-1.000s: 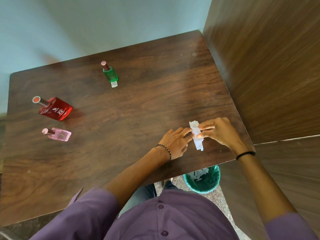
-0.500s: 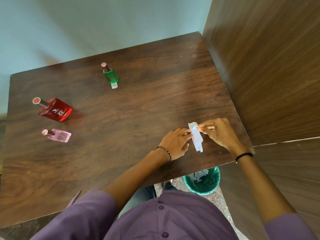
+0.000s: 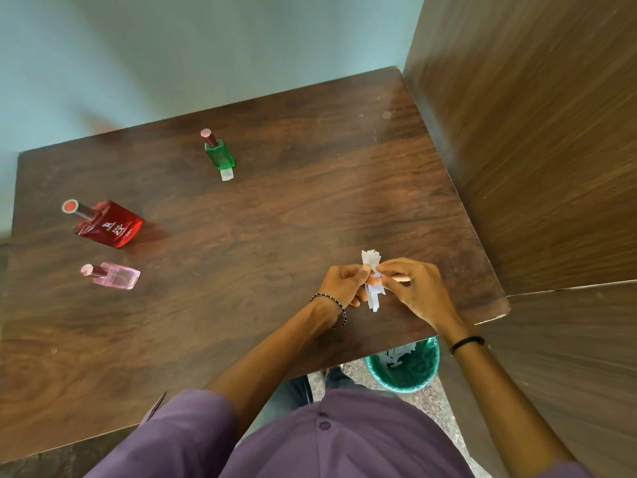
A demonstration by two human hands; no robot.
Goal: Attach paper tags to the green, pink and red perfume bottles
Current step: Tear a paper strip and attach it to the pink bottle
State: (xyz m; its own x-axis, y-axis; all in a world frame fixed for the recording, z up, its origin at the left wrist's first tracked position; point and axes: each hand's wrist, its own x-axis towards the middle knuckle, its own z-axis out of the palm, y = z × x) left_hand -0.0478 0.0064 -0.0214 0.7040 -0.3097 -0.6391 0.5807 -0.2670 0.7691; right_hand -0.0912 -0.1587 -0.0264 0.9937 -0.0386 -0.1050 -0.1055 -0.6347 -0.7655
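Observation:
A green perfume bottle (image 3: pixel 220 154) stands at the table's far middle with a white paper tag (image 3: pixel 227 174) at its base. A red perfume bottle (image 3: pixel 110 225) and a smaller pink perfume bottle (image 3: pixel 115 274) stand at the left, no tags visible on them. Near the table's right front edge, my left hand (image 3: pixel 344 284) and my right hand (image 3: pixel 412 288) both pinch a small stack of white paper tags (image 3: pixel 373 281), held just above the wood. The fingers hide the middle of the stack.
The dark wooden table (image 3: pixel 241 253) meets a wooden panel (image 3: pixel 534 150) on the right and a pale wall behind. A green waste bin (image 3: pixel 406 370) holding paper scraps sits on the floor below the table's front right edge.
My left hand has risen off the table and closed on the paper stack alongside my right hand. The bottles have not moved.

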